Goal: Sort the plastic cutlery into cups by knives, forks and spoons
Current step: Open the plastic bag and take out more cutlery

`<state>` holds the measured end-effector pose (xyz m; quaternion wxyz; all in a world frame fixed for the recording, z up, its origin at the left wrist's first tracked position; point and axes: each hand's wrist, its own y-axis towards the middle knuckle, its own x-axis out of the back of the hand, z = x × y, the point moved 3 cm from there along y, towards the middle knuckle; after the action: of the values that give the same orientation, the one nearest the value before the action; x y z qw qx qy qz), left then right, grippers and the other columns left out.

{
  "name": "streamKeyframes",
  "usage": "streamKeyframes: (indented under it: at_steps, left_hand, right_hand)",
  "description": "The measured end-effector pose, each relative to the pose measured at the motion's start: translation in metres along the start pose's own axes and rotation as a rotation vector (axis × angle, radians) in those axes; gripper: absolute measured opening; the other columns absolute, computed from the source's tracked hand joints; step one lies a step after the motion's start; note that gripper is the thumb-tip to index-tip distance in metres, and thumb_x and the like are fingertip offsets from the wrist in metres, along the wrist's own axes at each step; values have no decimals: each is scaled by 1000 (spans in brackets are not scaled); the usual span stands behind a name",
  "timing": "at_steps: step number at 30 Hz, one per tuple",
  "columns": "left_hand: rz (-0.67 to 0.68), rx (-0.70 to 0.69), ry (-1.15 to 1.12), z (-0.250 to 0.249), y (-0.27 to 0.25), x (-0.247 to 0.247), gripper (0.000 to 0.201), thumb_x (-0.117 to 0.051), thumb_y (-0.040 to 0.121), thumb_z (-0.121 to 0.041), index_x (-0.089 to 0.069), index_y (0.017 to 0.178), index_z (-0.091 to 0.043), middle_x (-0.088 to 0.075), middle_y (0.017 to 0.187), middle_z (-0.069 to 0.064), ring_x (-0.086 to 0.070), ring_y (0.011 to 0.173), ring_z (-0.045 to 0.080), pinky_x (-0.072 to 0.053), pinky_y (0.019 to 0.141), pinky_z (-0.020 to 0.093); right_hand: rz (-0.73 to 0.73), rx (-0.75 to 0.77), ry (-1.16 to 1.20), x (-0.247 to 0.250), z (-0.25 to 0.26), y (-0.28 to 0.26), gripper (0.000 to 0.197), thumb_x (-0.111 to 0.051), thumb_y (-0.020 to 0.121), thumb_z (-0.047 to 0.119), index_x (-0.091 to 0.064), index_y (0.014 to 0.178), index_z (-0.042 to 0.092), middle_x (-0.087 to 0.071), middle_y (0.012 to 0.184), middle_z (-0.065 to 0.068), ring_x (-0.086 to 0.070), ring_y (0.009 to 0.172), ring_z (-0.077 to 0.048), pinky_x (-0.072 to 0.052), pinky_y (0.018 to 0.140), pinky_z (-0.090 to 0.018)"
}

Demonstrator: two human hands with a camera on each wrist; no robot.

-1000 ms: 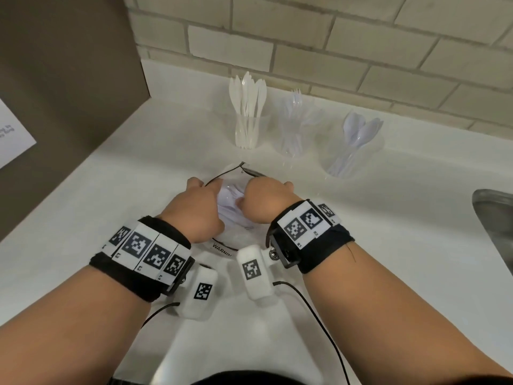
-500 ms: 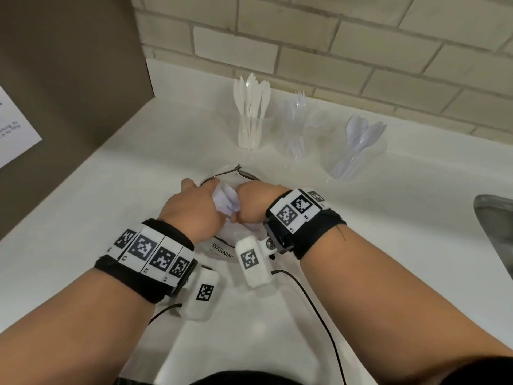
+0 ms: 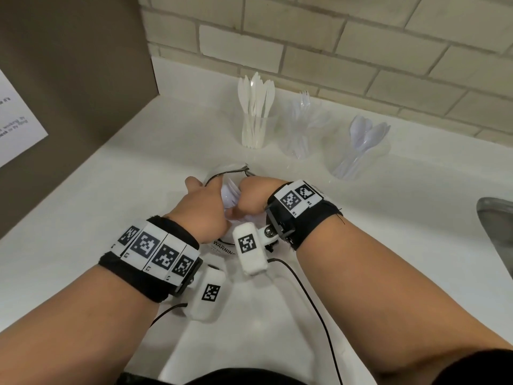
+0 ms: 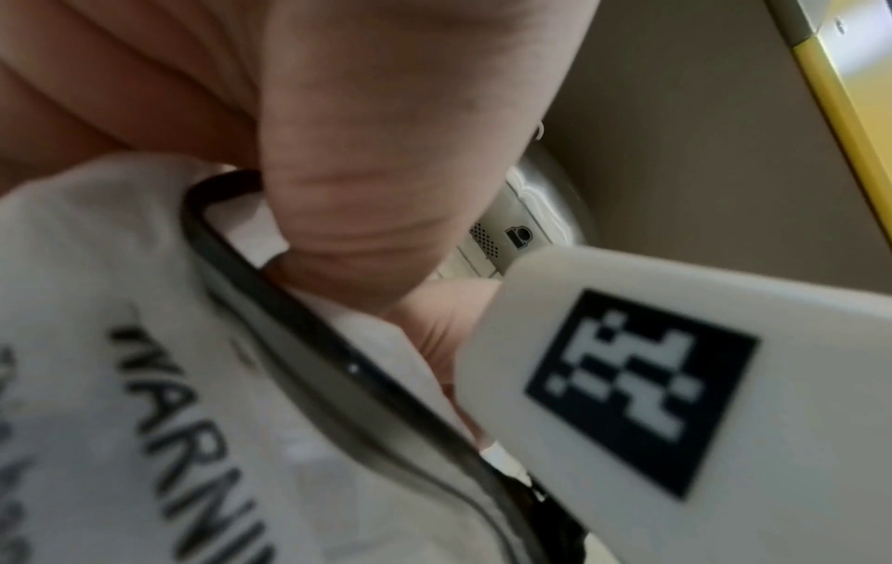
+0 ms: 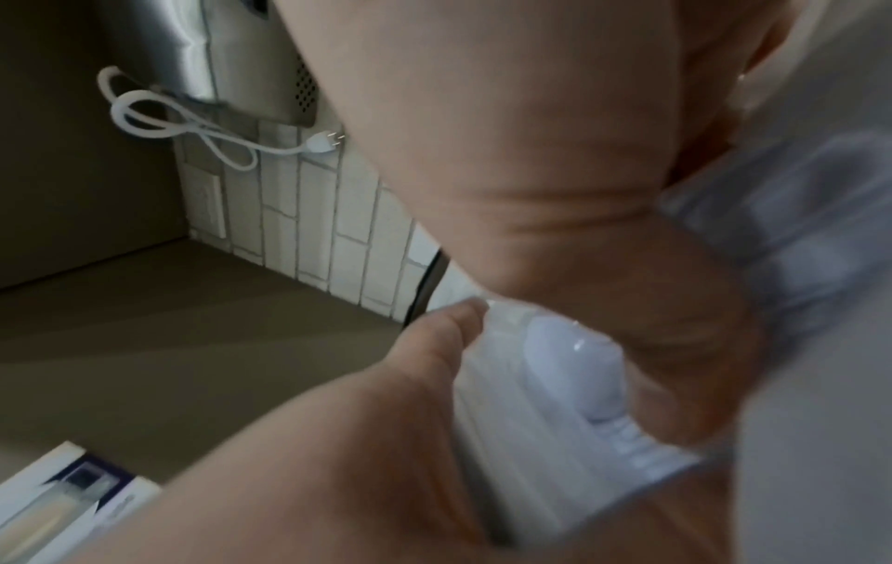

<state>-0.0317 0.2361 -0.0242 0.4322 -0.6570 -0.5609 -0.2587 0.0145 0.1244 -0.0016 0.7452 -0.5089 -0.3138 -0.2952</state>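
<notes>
A clear plastic bag [image 3: 225, 172] with a black zip rim and a printed "WARNING" lies on the white counter in front of me. My left hand [image 3: 202, 207] grips the bag's rim [image 4: 270, 290], thumb over the black edge. My right hand [image 3: 252, 195] reaches into the bag's mouth and grips a bundle of translucent spoons [image 3: 230, 194], whose bowls [image 5: 574, 366] show between the two hands. Three clear cups stand along the tiled wall: a knives cup [image 3: 255, 129], a forks cup [image 3: 301, 134] and a spoons cup [image 3: 358, 151].
A brown panel [image 3: 69, 79] with a white paper sheet [image 3: 16, 120] closes off the left side. A steel sink edge [image 3: 497, 218] shows at the right. The brick wall runs just behind the cups.
The spoon bowls have come up out of the bag's mouth between my hands. My right wrist has turned and lifted slightly. The left hand stays on the bag.
</notes>
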Motion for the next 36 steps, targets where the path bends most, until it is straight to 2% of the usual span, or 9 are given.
streamKeyframes:
  at_steps: [2, 5, 8, 10, 14, 18, 25, 30, 36]
  left_hand:
    - [6, -19, -2, -1, 0, -1, 54, -55, 81, -31, -33, 130, -34, -36, 124, 5, -45, 79, 12, -35, 54, 16]
    - [40, -11, -7, 0, -3, 0, 56, -54, 88, -22, -27, 138, -27, -27, 126, 10, -52, 81, 17, -42, 65, 23]
    - [47, -32, -31, -4, -9, 8, 56, -48, 94, -23, -23, 144, -26, -24, 130, 12, -46, 71, 11, -38, 71, 23]
    - [35, -33, -47, -6, -9, 12, 51, -42, 98, -31, -23, 145, -26, -27, 131, 14, -53, 87, 19, -37, 77, 25]
    - [-62, 61, 47, 0, -5, 21, 52, -29, 98, -48, -29, 145, -26, -40, 130, 18, -54, 109, 37, -39, 85, 35]
    - [-90, 87, 63, 8, -2, 24, 53, -41, 98, -39, -30, 146, -23, -41, 134, 17, -53, 115, 35, -40, 88, 33]
    - [-85, 71, 1, 11, -4, 22, 59, -45, 95, -19, -22, 149, -25, -36, 137, 15, -57, 106, 34, -37, 79, 28]
    - [-74, 32, -33, 12, -6, 20, 65, -52, 89, -19, -23, 148, -24, -39, 134, 13, -55, 109, 30, -40, 84, 28]
    - [-78, 88, -46, 17, -9, 30, 70, -53, 85, -18, -23, 148, -24, -39, 134, 14, -53, 111, 31, -41, 82, 29]
  right_hand:
    - [8, 45, 112, 1, -4, -1, 43, -74, 78, 33, -60, 113, 12, -55, 99, -4, -53, 89, -24, -48, 81, -35]
    - [69, 43, 155, 0, -8, 5, 30, -72, 81, 37, -60, 98, 15, -59, 100, -5, -55, 89, -21, -48, 82, -33]
    - [134, 15, 210, -5, -6, 6, 57, -75, 67, 54, -67, 98, 7, -68, 103, -14, -59, 83, -20, -49, 79, -31]
    - [117, 12, 263, -6, -7, 10, 68, -76, 55, 50, -67, 107, 8, -68, 110, -16, -64, 91, -22, -51, 88, -34]
    - [46, 58, 249, 1, -8, 0, 51, -72, 78, 46, -65, 109, 7, -68, 111, -13, -63, 105, -29, -49, 98, -42]
    - [40, 76, 217, 4, -15, -3, 34, -73, 81, 25, -65, 103, 0, -68, 96, -13, -65, 90, -28, -52, 80, -33]
    - [23, 129, 323, 1, -13, -10, 33, -77, 76, 20, -67, 105, 7, -70, 105, -13, -67, 98, -29, -54, 91, -42]
    - [12, 153, 329, -5, -11, -11, 28, -76, 73, 12, -67, 99, 6, -69, 92, -9, -66, 89, -26, -53, 76, -31]
    - [-77, 240, 622, -4, -19, -18, 36, -82, 64, 25, -71, 95, 13, -73, 102, -9, -67, 99, -26, -50, 97, -43]
